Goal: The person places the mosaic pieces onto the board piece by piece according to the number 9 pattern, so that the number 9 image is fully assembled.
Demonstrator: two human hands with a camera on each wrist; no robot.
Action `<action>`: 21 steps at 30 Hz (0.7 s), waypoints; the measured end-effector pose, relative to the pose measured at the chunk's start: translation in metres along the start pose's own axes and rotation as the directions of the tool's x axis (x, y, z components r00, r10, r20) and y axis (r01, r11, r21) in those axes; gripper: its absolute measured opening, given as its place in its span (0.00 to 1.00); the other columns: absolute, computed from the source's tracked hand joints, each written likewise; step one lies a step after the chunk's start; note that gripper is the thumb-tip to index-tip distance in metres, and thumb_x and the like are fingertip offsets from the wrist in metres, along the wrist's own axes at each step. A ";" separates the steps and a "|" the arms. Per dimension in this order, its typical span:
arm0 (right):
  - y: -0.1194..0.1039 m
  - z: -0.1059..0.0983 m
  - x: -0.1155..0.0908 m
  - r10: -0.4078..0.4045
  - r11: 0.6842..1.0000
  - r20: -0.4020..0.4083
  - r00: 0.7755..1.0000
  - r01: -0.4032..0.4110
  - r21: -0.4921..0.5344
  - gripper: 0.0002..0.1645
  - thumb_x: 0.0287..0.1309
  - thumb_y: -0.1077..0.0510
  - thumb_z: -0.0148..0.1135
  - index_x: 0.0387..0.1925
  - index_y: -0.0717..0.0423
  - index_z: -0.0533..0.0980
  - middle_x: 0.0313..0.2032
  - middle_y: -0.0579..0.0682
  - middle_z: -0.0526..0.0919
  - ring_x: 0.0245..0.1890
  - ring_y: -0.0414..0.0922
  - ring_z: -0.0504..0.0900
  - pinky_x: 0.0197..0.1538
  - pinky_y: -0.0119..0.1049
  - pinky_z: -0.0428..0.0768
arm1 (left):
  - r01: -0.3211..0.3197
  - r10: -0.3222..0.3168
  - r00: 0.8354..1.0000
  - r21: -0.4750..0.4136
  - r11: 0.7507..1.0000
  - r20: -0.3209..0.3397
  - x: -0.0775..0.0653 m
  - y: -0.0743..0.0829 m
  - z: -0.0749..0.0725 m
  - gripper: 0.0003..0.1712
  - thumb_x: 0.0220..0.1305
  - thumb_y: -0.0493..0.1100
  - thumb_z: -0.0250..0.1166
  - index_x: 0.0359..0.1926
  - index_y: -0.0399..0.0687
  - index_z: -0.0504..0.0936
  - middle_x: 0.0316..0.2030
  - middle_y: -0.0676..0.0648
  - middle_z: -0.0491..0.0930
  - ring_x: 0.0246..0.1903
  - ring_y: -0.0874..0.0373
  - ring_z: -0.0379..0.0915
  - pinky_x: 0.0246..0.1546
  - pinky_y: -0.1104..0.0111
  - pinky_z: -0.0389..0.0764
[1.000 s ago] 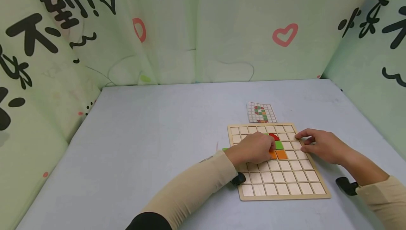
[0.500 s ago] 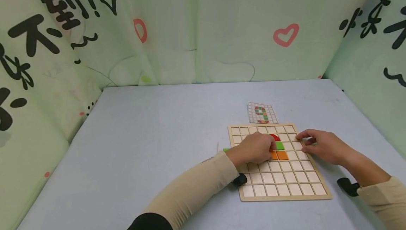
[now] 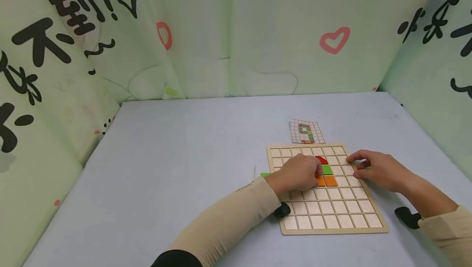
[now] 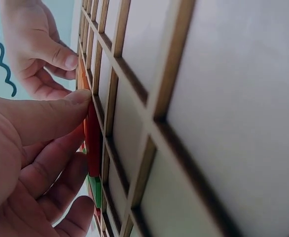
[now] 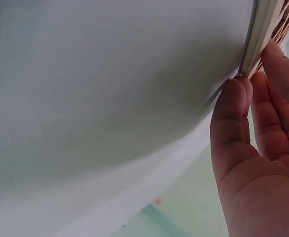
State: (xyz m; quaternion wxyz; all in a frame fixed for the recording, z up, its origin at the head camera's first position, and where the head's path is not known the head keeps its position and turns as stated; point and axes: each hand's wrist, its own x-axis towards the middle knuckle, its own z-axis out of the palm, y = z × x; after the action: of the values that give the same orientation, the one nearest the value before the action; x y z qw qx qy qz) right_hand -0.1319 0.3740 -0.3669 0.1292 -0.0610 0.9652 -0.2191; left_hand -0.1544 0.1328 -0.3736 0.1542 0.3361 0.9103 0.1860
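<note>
A wooden grid board (image 3: 333,231) lies on the table, with a red quarter-round tile (image 3: 321,160), a green tile (image 3: 327,170) and orange tiles (image 3: 330,181) in its cells. Over the board's middle, my left hand (image 3: 300,172) has curled fingers and covers some cells. In the left wrist view, its thumb and index finger pinch a red tile (image 4: 92,140) at the grid, beside a green piece (image 4: 94,190). My right hand (image 3: 381,170) grips the board's right edge, thumb on the frame (image 5: 263,29) and fingertips against its side.
A pattern card (image 3: 306,132) printed with a coloured grid figure lies just behind the board. Part of a green piece (image 3: 265,174) shows at the board's left edge, beside my left wrist. Printed curtains (image 3: 276,33) enclose the white table (image 3: 184,148) at the back and sides.
Both hands keep nearly the same position on the board. The whole head view has shifted slightly, so everything appears a little farther right.
</note>
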 end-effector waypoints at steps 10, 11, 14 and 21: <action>0.000 -0.001 -0.001 -0.001 1.000 -0.005 1.000 0.001 -0.004 0.23 0.58 0.61 0.69 0.53 0.65 0.75 0.43 0.65 0.81 0.45 0.62 0.78 0.45 0.56 0.75 | -0.018 0.018 1.000 -0.006 1.000 -0.015 -0.001 0.001 -0.003 0.11 0.61 0.39 0.70 0.44 0.57 0.87 0.36 0.65 0.80 0.34 0.71 0.69 0.33 0.81 0.68; 0.000 -0.001 -0.001 -0.003 1.000 -0.007 1.000 0.003 -0.006 0.23 0.58 0.61 0.69 0.53 0.65 0.75 0.43 0.65 0.81 0.45 0.62 0.78 0.45 0.56 0.75 | -0.019 0.019 1.000 -0.011 1.000 -0.019 -0.001 0.001 -0.003 0.11 0.61 0.39 0.70 0.44 0.57 0.87 0.35 0.65 0.79 0.34 0.71 0.69 0.33 0.81 0.68; -0.001 -0.001 -0.001 -0.009 1.000 -0.012 1.000 0.009 -0.005 0.22 0.58 0.62 0.69 0.53 0.65 0.75 0.43 0.64 0.81 0.45 0.62 0.78 0.45 0.55 0.75 | -0.016 0.016 1.000 -0.014 1.000 -0.018 -0.001 0.001 -0.004 0.10 0.61 0.39 0.71 0.43 0.57 0.87 0.34 0.65 0.79 0.33 0.71 0.69 0.32 0.82 0.68; -0.003 -0.001 -0.002 -0.009 1.000 -0.005 1.000 0.009 -0.004 0.22 0.58 0.61 0.69 0.53 0.65 0.75 0.42 0.63 0.82 0.45 0.61 0.78 0.45 0.54 0.75 | -0.002 0.003 1.000 -0.020 1.000 0.020 0.001 0.001 -0.003 0.14 0.59 0.44 0.74 0.47 0.57 0.86 0.36 0.64 0.79 0.34 0.70 0.69 0.34 0.80 0.68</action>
State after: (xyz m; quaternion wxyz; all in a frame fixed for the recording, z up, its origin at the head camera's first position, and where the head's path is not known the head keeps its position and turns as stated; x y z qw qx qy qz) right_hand -0.1302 0.3722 -0.3643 0.1256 -0.0649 0.9656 -0.2181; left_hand -0.1560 0.1334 -0.3709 0.1662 0.3374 0.9065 0.1920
